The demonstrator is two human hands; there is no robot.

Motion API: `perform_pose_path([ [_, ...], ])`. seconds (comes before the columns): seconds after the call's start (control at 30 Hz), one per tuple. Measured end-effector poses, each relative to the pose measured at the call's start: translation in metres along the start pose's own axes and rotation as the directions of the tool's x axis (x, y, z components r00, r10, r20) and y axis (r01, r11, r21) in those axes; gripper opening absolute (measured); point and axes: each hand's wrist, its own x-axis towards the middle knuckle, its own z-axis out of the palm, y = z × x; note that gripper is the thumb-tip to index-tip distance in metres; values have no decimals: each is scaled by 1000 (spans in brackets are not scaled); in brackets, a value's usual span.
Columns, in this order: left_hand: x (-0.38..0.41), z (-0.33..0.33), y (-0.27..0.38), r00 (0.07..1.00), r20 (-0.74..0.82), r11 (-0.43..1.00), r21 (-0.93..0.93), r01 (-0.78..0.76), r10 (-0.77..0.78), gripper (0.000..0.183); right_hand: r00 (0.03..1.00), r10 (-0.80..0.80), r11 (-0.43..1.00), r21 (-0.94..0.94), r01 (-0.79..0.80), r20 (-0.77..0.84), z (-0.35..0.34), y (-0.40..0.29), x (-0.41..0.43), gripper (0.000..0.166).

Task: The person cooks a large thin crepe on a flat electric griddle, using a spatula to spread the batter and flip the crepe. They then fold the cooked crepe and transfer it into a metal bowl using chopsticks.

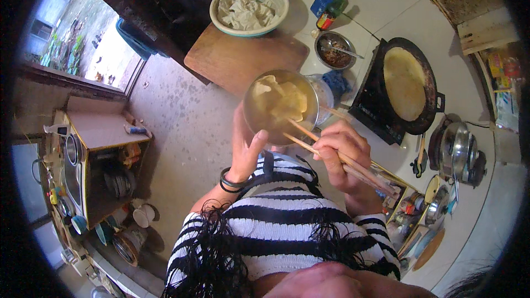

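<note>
My left hand [247, 142] grips the side of a metal bowl [257, 126], its thumb over the near rim. Pale yellow, sheet-like pieces of food [285, 97] lie in the bowl, folded over each other. With my right hand [343, 149] I hold a pair of wooden chopsticks [304, 143], their tips apart and inside the bowl, close to the food. To the right, a black wok [430, 78] holds a thin yellowish layer of food [403, 85] and sits on a black induction cooker [372, 103].
Beyond the bowl lies a wooden cutting board [244, 58], with a basket [213, 12] holding white cloth at its far edge. A bowl of dark sauce [335, 51] with a spoon, a bottle [333, 10] and a chopstick holder [321, 3] stand on the tiled counter. Stacked pots [455, 149] are at right.
</note>
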Motion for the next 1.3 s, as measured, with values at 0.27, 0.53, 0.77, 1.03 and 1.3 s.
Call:
perform_pose_path([
  [0.27, -1, -2, -1, 1000, -25, 1000, 19, 1, -1, 84, 992, 60, 998, 32, -56, -113, 7, -1, 1, 17],
  [0.53, 0, -7, -3, 997, -57, 997, 69, -39, 43, 82, 922, 179, 936, 348, -52, -344, 2, 32, -10, 34],
  [0.77, -1, -9, -2, 999, -48, 997, -77, 1, -4, 85, 808, 470, 668, 741, -63, -356, -17, 31, 6, 45],
  [1.03, -2, -16, -10, 997, 43, 982, -169, 78, -72, 95, 760, 623, 367, 927, -77, -183, -22, 48, 3, 44],
  [1.3, -3, -24, -17, 977, 182, 963, -220, 153, -114, 98, 838, 545, 74, 997, -4, -37, -27, 47, 6, 44],
])
